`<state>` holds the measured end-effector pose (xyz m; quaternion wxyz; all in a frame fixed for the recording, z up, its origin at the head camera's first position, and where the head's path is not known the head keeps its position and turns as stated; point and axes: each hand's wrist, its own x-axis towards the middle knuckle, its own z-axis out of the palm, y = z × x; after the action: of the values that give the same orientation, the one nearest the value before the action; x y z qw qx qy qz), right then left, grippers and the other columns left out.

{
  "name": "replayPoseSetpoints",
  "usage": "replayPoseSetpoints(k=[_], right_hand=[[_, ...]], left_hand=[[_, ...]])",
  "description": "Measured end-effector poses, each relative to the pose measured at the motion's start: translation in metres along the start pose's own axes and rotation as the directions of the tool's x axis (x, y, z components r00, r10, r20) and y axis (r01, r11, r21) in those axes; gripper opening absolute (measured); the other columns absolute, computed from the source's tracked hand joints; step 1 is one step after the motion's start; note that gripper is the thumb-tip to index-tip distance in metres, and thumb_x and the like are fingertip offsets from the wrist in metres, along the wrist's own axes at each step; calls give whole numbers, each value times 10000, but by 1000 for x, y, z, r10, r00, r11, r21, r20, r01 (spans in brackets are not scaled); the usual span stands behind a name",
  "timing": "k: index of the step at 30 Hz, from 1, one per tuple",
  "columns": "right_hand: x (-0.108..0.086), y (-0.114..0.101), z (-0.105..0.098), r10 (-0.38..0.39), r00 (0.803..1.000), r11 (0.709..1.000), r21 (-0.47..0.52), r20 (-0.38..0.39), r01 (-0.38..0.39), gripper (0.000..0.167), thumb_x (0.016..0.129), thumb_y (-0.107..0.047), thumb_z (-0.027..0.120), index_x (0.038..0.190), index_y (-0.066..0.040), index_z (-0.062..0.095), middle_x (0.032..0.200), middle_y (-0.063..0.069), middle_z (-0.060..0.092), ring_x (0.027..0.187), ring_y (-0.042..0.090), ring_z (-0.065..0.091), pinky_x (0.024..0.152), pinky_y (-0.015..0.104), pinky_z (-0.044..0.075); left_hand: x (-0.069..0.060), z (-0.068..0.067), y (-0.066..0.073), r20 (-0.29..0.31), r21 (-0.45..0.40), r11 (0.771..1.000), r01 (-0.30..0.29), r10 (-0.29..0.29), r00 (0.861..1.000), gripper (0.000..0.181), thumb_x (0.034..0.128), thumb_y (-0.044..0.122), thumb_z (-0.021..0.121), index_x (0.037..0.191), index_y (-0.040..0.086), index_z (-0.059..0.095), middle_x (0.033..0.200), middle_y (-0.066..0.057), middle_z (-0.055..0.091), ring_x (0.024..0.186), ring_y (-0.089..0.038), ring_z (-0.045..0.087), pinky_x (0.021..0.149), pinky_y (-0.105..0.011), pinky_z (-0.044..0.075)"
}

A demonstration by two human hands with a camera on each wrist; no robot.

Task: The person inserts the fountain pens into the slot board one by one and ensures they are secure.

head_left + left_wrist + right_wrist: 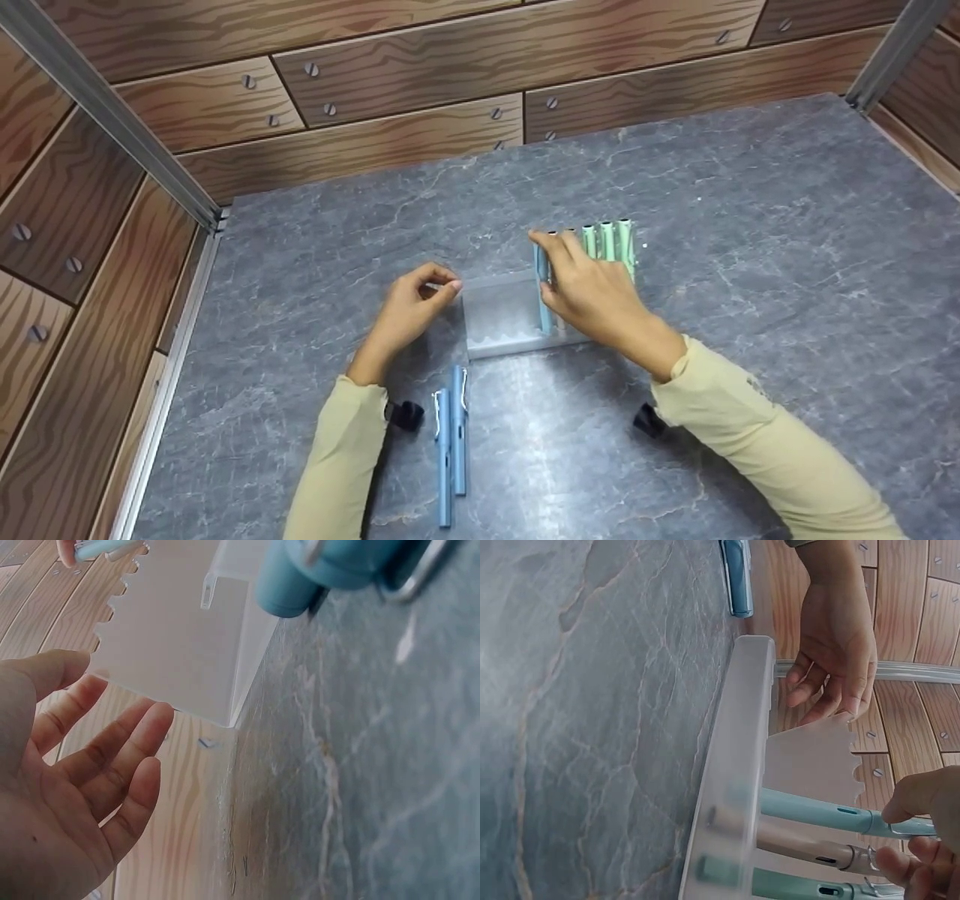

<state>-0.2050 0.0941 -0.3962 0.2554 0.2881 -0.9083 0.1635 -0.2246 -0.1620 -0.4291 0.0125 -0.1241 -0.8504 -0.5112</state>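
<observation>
A translucent pen rack (499,311) with a scalloped edge and a raised front lip sits mid-table. My left hand (412,304) is at its left corner; in the left wrist view, thumb and forefinger pinch the corner (101,669) lightly, other fingers loosely spread. My right hand (600,300) pinches a blue pen (817,810) near its clip; the pen's lower end is behind the lip. Beside it in the rack lie a brownish pen (802,840) and several green pens (607,240), partly hidden by the right hand.
Two blue pens (460,450) lie side by side on the marbled table (315,315), in front of the rack and right of my left forearm. Wood-patterned walls (420,67) with metal corner posts (112,112) surround the table.
</observation>
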Motion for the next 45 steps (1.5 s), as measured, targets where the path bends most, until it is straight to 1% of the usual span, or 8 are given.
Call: replayPoseSetpoints(k=[6,21,28,33,39,40,42,45], right_hand=[[-1,1,2,-5,1000,1000,-24,-12,5,571,793,-111,697,1315,-39,479,991,151,589,453,144,443,369,271,370],[-1,0,3,-6,999,1000,-19,31,6,598,793,-110,699,1340,-20,474,1020,151,593,462,103,398,370,227,331],[-1,0,2,32,997,999,-11,67,-31,591,816,-128,693,1357,-39,472,1038,144,602,477,127,431,380,229,340],[0,0,0,52,995,999,-1,83,-52,582,821,-126,695,1359,-50,487,970,115,612,480,136,424,388,258,352],[3,-1,-3,63,991,998,10,118,-65,577,831,-128,696,1363,-41,491,1111,138,689,476,138,436,391,250,355],[4,-1,-3,70,989,997,13,130,-72,579,834,-131,696,1368,-44,488,1080,133,700,473,132,429,389,243,348],[5,-2,-4,83,985,996,15,152,-86,584,840,-138,695,1376,-50,481,932,105,708,461,119,403,387,233,332],[7,-2,-4,96,981,995,9,170,-99,587,844,-144,692,1383,-61,474,680,42,599,451,108,366,385,228,309]], left_hand=[[0,0,-1,12,15,1000,12,-12,1000,151,923,181,647,991,50,682,1001,-121,703,747,-136,635,652,-241,475],[0,1,1,7,14,1000,18,-18,1000,144,913,174,660,981,50,686,969,-107,705,723,-112,614,651,-233,470],[0,0,2,8,16,1000,16,-16,1000,143,913,178,661,979,53,686,965,-104,705,727,-115,619,653,-235,473],[0,0,1,10,17,1000,7,-7,1000,145,913,177,660,979,50,683,964,-109,706,728,-114,627,660,-234,478],[0,0,0,2,19,1000,-2,2,1000,146,910,180,664,975,51,682,960,-107,707,744,-119,629,675,-243,484],[0,0,0,2,19,1000,-4,4,1000,147,910,181,664,975,50,682,960,-107,707,747,-123,629,677,-245,484],[0,0,-1,1,19,1000,-5,5,1000,146,908,180,666,972,50,682,959,-108,707,750,-130,632,678,-245,485],[0,-1,0,7,17,1000,-2,2,1000,145,909,178,665,973,50,684,961,-110,709,751,-141,639,676,-242,487]])
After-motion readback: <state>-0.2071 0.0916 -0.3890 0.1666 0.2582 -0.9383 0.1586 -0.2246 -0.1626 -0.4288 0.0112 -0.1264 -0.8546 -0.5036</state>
